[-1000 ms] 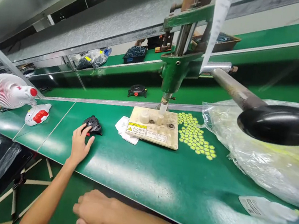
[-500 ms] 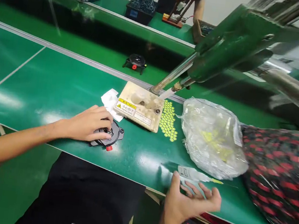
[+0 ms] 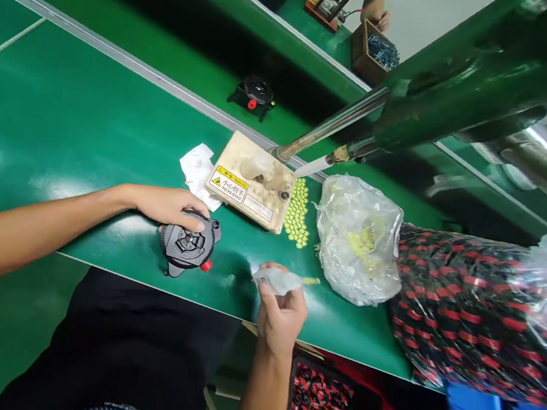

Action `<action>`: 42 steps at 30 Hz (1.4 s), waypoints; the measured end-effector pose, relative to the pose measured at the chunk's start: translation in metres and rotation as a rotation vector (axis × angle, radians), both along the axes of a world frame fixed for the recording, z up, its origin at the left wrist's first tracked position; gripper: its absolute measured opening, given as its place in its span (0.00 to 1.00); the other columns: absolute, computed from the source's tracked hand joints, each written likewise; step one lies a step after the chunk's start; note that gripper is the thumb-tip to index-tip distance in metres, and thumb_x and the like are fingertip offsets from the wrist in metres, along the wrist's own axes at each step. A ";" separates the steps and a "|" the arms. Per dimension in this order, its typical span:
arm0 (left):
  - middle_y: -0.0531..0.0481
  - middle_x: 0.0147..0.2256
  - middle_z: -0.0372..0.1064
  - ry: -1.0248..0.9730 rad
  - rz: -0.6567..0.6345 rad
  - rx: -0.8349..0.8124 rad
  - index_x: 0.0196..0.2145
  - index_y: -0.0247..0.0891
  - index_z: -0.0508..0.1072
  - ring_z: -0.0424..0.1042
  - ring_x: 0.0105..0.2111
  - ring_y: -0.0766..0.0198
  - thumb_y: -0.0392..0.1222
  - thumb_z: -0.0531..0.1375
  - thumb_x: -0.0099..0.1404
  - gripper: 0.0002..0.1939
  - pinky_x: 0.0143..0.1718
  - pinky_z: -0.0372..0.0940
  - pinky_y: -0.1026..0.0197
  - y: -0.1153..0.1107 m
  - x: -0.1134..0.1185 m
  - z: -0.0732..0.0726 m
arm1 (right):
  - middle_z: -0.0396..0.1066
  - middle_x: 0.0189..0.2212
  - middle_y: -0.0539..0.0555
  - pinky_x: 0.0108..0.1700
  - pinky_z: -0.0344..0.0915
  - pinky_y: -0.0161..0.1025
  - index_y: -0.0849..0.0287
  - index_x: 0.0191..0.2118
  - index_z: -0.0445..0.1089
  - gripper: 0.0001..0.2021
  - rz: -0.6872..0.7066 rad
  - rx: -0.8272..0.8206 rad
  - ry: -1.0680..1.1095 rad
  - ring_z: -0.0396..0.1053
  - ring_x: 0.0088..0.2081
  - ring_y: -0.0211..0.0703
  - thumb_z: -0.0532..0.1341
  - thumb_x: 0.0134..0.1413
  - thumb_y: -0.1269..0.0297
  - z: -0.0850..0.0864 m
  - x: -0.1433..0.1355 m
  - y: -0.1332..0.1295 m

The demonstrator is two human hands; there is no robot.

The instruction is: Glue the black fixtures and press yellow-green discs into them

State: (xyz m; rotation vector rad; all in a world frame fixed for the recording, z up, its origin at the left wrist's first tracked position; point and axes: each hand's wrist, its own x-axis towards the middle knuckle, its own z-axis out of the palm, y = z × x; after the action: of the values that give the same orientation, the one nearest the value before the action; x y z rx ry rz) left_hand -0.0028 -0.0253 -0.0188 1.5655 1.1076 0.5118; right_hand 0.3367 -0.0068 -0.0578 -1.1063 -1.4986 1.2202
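bottle (image 3: 289, 282) grasped, now in right hand (image 3: 281, 320)

There are two red-knobbed devices (image 3: 189, 245) and one bottle (image 3: 281, 281).

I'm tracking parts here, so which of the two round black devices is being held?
The nearer device, gripped by the left hand; the far device stands beyond the metal rail, untouched.

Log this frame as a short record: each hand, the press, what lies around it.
Left hand: grips black round housing with red knob
Right hand: holds translucent squeeze bottle, yellow tip
Press base: cream block with warning label
Left of base: white paper or cloth
Right of base: yellow-green discs, clear plastic bag
Behind base: second black housing
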 end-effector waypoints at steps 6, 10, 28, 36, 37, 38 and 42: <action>0.48 0.38 0.79 -0.110 -0.042 -0.066 0.42 0.37 0.78 0.77 0.37 0.59 0.55 0.67 0.65 0.18 0.36 0.69 0.63 0.020 0.006 -0.010 | 0.73 0.31 0.53 0.28 0.69 0.40 0.59 0.40 0.75 0.22 0.594 -0.091 0.316 0.71 0.27 0.42 0.71 0.55 0.43 0.049 -0.086 0.068; 0.47 0.37 0.78 -0.304 -0.020 -0.141 0.41 0.38 0.76 0.78 0.37 0.57 0.55 0.72 0.60 0.21 0.36 0.71 0.61 0.014 0.008 -0.013 | 0.70 0.27 0.47 0.31 0.70 0.39 0.55 0.46 0.72 0.22 0.578 -0.111 0.364 0.68 0.27 0.41 0.71 0.54 0.45 0.054 -0.124 0.085; 0.45 0.40 0.75 -0.290 0.191 -0.088 0.43 0.36 0.73 0.76 0.38 0.59 0.53 0.65 0.69 0.17 0.37 0.71 0.59 -0.004 0.027 -0.003 | 0.56 0.21 0.40 0.18 0.47 0.31 0.53 0.35 0.73 0.21 0.374 -0.325 0.639 0.40 0.17 0.29 0.74 0.52 0.42 0.042 -0.098 0.100; 0.46 0.39 0.77 -0.404 0.140 -0.117 0.46 0.36 0.72 0.76 0.36 0.62 0.50 0.65 0.70 0.15 0.34 0.70 0.63 -0.008 0.030 -0.004 | 0.59 0.22 0.41 0.19 0.48 0.33 0.54 0.32 0.70 0.22 0.327 -0.321 0.611 0.40 0.18 0.30 0.74 0.53 0.41 0.042 -0.095 0.100; 0.46 0.39 0.77 -0.429 0.133 -0.124 0.47 0.36 0.72 0.77 0.35 0.62 0.50 0.66 0.70 0.16 0.33 0.70 0.64 -0.008 0.031 -0.005 | 0.58 0.22 0.41 0.19 0.49 0.33 0.54 0.32 0.69 0.23 0.304 -0.344 0.616 0.41 0.17 0.30 0.74 0.52 0.40 0.043 -0.095 0.100; 0.46 0.39 0.78 -0.448 0.127 -0.129 0.47 0.36 0.73 0.77 0.35 0.62 0.50 0.66 0.70 0.16 0.33 0.71 0.64 -0.009 0.031 -0.005 | 0.57 0.21 0.41 0.18 0.49 0.33 0.55 0.32 0.68 0.24 0.287 -0.367 0.622 0.42 0.17 0.30 0.74 0.51 0.40 0.044 -0.095 0.099; 0.45 0.39 0.79 -0.478 0.116 -0.135 0.47 0.36 0.73 0.78 0.35 0.63 0.50 0.66 0.70 0.16 0.33 0.72 0.65 -0.009 0.031 -0.006 | 0.52 0.19 0.40 0.17 0.48 0.33 0.55 0.31 0.65 0.24 0.254 -0.375 0.619 0.46 0.16 0.31 0.70 0.56 0.40 0.049 -0.097 0.093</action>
State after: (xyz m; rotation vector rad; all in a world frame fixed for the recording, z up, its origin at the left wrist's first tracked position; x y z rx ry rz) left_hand 0.0287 -0.0346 -0.0249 1.1823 0.8452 0.8223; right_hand 0.2401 0.0866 -0.0092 -0.6701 -0.9692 1.8684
